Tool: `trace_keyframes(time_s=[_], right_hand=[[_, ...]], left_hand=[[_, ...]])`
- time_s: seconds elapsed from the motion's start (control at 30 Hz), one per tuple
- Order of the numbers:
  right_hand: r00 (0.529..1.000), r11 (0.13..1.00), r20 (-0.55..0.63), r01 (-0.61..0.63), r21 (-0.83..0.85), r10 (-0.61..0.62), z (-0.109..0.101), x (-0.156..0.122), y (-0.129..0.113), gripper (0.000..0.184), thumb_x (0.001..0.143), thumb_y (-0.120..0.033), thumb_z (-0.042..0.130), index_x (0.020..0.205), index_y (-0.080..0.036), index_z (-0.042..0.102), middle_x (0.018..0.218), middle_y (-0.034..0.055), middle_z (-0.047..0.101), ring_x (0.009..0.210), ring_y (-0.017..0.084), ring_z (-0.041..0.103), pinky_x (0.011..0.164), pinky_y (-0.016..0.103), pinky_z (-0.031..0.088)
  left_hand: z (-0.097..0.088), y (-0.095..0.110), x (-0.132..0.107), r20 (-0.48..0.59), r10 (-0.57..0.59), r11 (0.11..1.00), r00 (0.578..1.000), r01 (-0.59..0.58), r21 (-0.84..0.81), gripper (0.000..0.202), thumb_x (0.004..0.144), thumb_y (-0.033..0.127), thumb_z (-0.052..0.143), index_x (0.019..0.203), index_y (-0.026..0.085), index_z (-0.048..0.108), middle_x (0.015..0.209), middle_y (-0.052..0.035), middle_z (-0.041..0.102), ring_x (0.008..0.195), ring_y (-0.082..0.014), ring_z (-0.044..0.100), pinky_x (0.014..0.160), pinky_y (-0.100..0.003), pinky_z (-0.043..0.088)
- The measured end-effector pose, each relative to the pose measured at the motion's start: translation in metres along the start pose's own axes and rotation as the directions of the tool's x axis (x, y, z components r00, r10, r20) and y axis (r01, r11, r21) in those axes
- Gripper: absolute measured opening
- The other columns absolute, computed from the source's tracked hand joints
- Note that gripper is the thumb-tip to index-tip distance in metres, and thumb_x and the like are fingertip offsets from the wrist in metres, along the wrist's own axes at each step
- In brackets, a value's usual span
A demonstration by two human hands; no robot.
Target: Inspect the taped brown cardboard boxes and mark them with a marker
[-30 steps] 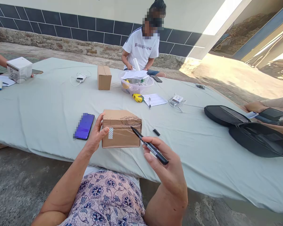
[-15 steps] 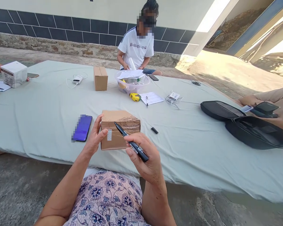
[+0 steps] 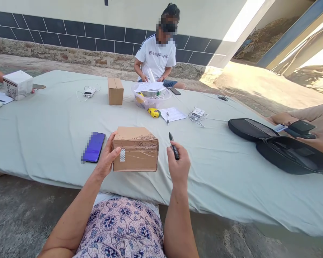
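Note:
My left hand (image 3: 109, 157) grips the left side of a brown cardboard box (image 3: 136, 157), thumb on its front face beside a small patterned sticker (image 3: 122, 155). Black scribbled lines run over the box's top and upper front, mostly towards the right. Just right of the box, apart from it, my right hand (image 3: 179, 163) is closed around a black marker pen (image 3: 173, 146), its narrow end pointing away from me. The small black cap cannot be seen on the cloth now; whether my hand holds or merely hides it, I cannot tell.
Left of the box lies a phone (image 3: 94, 147). Farther back are another cardboard box (image 3: 115, 91), a plastic basin (image 3: 165, 97), a yellow tape measure (image 3: 154, 113), paper with a pen (image 3: 176, 114) and a white device with cable (image 3: 197, 114). An open black case (image 3: 269, 123) lies right. People sit around.
My right hand has moved from the box's front to its right side, carrying the marker off the cardboard. The cap that lay there is out of sight. My left hand stays on the box.

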State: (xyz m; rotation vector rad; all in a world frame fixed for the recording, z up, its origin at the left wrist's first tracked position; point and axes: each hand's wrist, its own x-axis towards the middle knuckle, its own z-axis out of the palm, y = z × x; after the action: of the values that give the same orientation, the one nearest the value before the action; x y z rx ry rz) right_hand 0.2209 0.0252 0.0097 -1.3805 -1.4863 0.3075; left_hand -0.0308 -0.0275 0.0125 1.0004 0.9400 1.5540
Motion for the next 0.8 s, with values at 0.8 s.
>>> trace_keyframes(time_s=[0.8], right_hand=[[0.958,0.977,0.192,-0.213,-0.013,0.212,0.058,-0.017,0.049,0.046,0.089,-0.025,0.043,0.126,-0.017,0.069,0.115,0.0151,0.075,0.104,0.027,0.071,0.096,0.045,0.055]], left_hand=[[-0.002,-0.065,0.044,-0.104,0.137,0.964,0.985,-0.109,0.241,0.056,0.096,0.052,0.058,0.142,0.021,0.058,0.149,-0.0106,0.061,0.143,-0.0245,0.051,0.121,-0.039,0.038]])
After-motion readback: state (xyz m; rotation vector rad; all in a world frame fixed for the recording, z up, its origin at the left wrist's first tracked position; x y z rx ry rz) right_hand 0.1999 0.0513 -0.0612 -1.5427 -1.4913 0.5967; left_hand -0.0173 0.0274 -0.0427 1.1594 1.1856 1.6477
